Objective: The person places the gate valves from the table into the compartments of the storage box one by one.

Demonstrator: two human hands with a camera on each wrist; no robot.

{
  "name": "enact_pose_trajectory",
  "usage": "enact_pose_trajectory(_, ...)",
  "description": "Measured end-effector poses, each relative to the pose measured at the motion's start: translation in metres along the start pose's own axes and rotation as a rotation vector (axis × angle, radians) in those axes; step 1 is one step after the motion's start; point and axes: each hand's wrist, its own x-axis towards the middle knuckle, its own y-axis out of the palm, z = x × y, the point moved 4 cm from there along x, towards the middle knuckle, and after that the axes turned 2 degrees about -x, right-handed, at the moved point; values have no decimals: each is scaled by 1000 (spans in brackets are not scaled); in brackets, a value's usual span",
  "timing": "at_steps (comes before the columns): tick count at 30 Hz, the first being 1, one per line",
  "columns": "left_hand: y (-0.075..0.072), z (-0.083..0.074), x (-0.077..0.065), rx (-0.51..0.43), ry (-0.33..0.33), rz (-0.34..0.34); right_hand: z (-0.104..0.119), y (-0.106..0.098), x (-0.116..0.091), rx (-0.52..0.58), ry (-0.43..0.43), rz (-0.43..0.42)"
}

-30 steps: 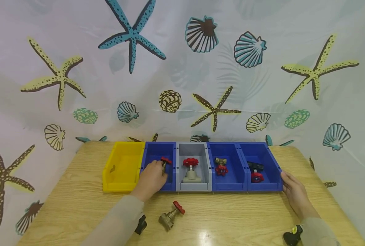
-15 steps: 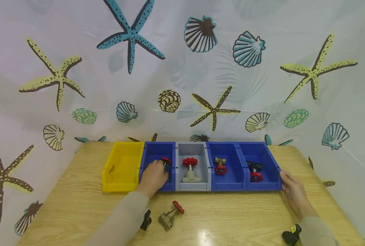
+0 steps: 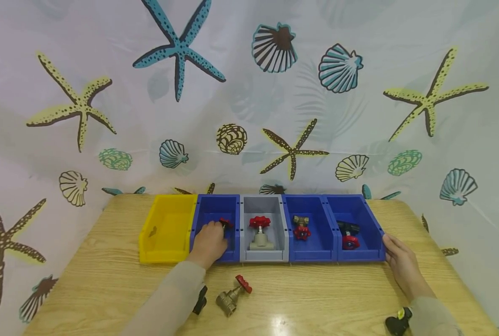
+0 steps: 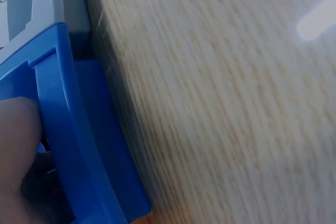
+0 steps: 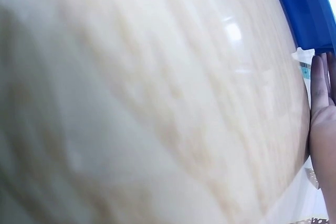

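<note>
In the head view my left hand [image 3: 209, 242] reaches over the front lip of the left blue bin [image 3: 219, 204]. It grips a valve with a red handwheel [image 3: 226, 223] low in that bin; the hand covers most of the valve body. The left wrist view has the thumb side of the hand [image 4: 18, 140] behind the bin's blue front wall [image 4: 79, 145], fingertips hidden. On the far right, my right hand [image 3: 402, 263] touches the outer side of the rightmost blue bin [image 3: 360, 254]. Its fingers [image 5: 318, 80] are straight against that bin in the right wrist view.
A yellow bin [image 3: 169, 226] ends the row at left. The grey bin [image 3: 264, 255] holds a beige valve [image 3: 261, 240]; two blue bins hold a small brass valve [image 3: 301, 226] and a black valve [image 3: 349, 228]. A brass valve [image 3: 230, 298] lies on the wooden table [image 3: 316, 294].
The red handwheel beside my left fingers has dropped slightly lower and tilted in the bin. My left forearm has shifted a little right. The right hand stays against the bin.
</note>
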Motion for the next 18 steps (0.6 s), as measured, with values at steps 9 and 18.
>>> enact_pose_trajectory(9,3,-1,2,35,4,15,0,-1,0,-6,4,0)
enact_pose_trajectory(18,-2,-6,-2,52,10,-8,0,-1,-1,0,-5,7)
